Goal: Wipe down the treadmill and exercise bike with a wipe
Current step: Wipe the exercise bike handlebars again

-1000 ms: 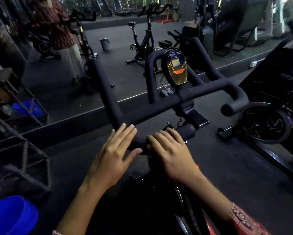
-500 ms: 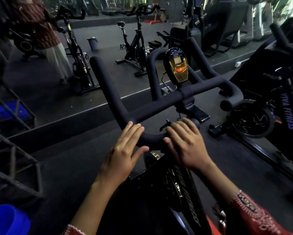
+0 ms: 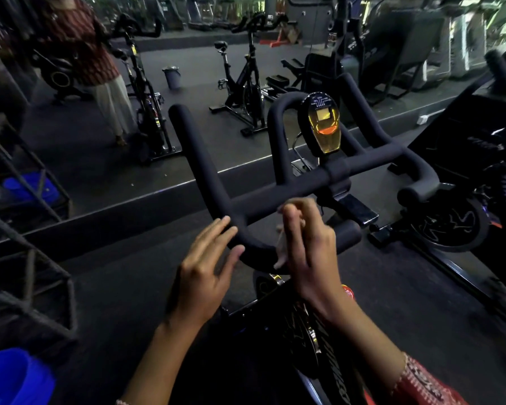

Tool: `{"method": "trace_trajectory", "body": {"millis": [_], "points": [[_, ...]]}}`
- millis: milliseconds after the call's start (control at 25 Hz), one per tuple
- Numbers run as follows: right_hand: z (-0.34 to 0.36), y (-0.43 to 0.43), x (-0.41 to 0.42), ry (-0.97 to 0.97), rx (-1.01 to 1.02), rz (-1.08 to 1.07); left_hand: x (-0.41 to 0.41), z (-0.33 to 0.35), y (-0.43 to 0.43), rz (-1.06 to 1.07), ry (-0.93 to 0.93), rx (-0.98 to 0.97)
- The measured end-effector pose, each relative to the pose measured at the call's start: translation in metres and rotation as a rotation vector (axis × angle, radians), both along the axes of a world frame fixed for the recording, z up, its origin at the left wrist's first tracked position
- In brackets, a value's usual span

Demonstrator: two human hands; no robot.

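Head view, matte curved handlebar point(image 3: 275, 197), thin pale wipe point(image 3: 281, 249) in right hand point(image 3: 310, 252).

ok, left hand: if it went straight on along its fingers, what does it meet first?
The left hand would meet the bike's black handlebar first, at the bend just ahead of its fingertips. They look at or barely short of it; depth is unclear.

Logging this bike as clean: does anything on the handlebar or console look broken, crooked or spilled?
Nothing stands out. The handlebar padding looks whole and the console sits upright at its middle; the dim light hides fine detail.
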State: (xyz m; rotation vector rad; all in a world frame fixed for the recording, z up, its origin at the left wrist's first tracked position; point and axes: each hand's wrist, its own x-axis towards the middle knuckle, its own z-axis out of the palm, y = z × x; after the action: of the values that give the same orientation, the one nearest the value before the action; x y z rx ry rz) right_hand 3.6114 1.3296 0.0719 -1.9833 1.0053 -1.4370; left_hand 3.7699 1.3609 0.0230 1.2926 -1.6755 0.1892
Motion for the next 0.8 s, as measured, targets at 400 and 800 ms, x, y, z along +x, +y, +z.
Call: {"method": "trace_trajectory", "body": {"millis": [400, 800], "points": [[0.005, -0.06, 0.065, 0.746, 0.062, 0.161, 0.021, 0.016, -0.035, 0.102, 0.301, 0.119], [0.025, -0.041, 0.019, 0.694, 0.027, 0.105, 0.02, -0.003, -0.035, 0.004, 0.084, 0.223]]}}
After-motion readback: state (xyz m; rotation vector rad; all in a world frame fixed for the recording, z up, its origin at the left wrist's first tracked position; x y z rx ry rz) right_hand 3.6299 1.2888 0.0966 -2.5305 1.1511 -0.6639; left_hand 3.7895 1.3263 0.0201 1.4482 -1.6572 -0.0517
